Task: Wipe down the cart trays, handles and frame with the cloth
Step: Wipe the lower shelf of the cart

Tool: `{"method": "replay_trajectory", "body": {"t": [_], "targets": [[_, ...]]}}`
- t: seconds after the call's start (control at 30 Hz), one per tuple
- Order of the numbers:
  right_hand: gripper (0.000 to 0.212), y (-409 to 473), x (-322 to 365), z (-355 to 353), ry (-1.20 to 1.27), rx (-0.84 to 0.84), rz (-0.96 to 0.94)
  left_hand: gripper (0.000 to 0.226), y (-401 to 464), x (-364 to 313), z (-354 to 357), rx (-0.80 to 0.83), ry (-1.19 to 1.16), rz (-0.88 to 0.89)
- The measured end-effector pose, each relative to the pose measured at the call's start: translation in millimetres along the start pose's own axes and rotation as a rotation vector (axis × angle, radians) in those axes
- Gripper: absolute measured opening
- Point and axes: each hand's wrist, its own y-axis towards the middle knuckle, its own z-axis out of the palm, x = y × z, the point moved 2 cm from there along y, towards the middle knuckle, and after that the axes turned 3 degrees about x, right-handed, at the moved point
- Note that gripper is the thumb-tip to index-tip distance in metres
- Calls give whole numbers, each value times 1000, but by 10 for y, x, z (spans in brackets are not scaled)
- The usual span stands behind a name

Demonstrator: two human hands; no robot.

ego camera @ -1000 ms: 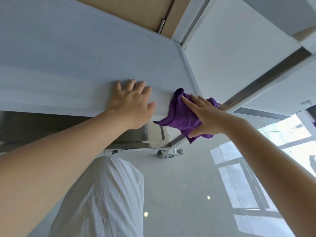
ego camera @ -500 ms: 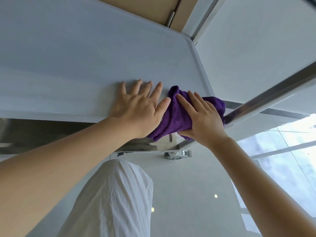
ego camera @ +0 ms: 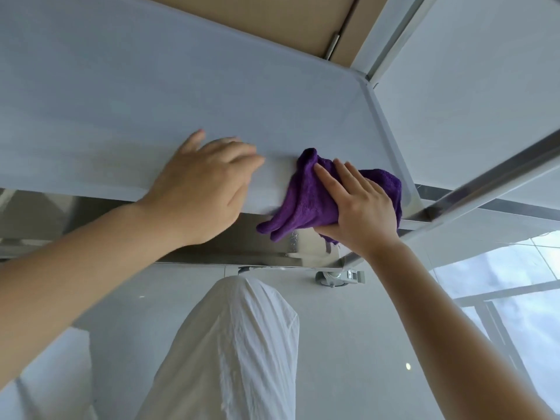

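A steel cart's top tray (ego camera: 151, 101) fills the upper half of the head view, its surface pale and matte. My right hand (ego camera: 360, 207) presses a crumpled purple cloth (ego camera: 306, 201) against the tray's near edge close to the right corner. My left hand (ego camera: 203, 189) lies flat on the tray just left of the cloth, fingers spread and slightly blurred, holding nothing. A shiny cart handle bar (ego camera: 485, 183) runs diagonally at the right. Below the tray's edge I see the lower shelf (ego camera: 212, 237) and a caster wheel (ego camera: 333, 277).
A glossy pale tiled floor (ego camera: 348, 344) lies under the cart. My white-trousered leg (ego camera: 230, 353) stands close to the cart's near side. A beige door (ego camera: 288, 22) with a hinge is beyond the tray's far edge. Window reflections show on the floor at right.
My left hand slid off the cloth and a little to the left on the tray. The right hand stayed on the cloth at the tray's near edge; the view shifted slightly.
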Motion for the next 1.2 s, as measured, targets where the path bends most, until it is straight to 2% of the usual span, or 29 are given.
{"method": "replay_trajectory", "body": {"t": [0.07, 0.13, 0.43, 0.57, 0.73, 0.83, 0.97, 1.03, 1.1, 1.17, 1.2], "targets": [[77, 5, 10, -7, 5, 0, -3, 52, -189, 179, -23, 44, 167, -51], [78, 7, 36, -15, 3, -5, -6, 54, -260, 227, 10, 101, 165, -103], [79, 105, 317, -6, -19, -40, 2, 46, -241, 191, 45, 17, 149, -66], [93, 234, 554, 17, -38, -19, 5, 45, -220, 217, 49, 39, 132, -60], [93, 386, 847, 1, -34, -48, 9, 70, -235, 209, -49, 92, -44, -156], [84, 474, 1025, -12, -34, -57, 10, 77, -243, 239, -144, 165, -128, -109], [80, 543, 1161, -15, -18, -76, -5, 63, -239, 378, -346, 315, -349, -165], [86, 554, 1164, -20, -22, -74, -4, 54, -321, 525, -492, 338, -245, -176], [89, 566, 1162, -28, -20, -65, -1, 52, -488, 780, -606, 364, 91, -188], [92, 565, 1184, -36, -22, -34, 0, 59, -706, 1015, -680, 424, 332, -283], [94, 564, 1204, -43, -24, -15, 3, 67, -793, 1074, -684, 434, 355, -307]]}}
